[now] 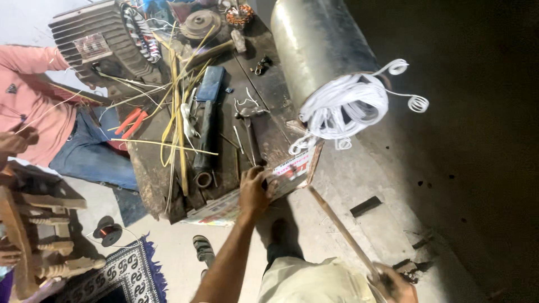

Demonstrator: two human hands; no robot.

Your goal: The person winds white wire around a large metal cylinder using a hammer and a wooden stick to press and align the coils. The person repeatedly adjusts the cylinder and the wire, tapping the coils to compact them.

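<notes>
At far left we see another person in a pink shirt (pixel 28 95) seated beside a grey finned electric motor housing (pixel 95 42). Next comes a worn dark wooden table (pixel 151 179) strewn with long yellow insulation strips (pixel 177 120), red-handled pliers (pixel 130 122) and a dark metal pipe (pixel 205 148). Our left hand (pixel 255 191) presses on the table's near edge, fingers curled closed over a printed paper sheet (pixel 224 209); whether they grip anything else we cannot tell. A thin wooden stick (pixel 337 227) slants from the table corner down to our right hand (pixel 393 283), whose fingers close around its lower end. Above, a white coil of sleeving (pixel 345 106) hangs off a grey metal cylinder (pixel 317 42). We judge the swinging stick could snag that coil, or sweep loose tools off the table.
</notes>
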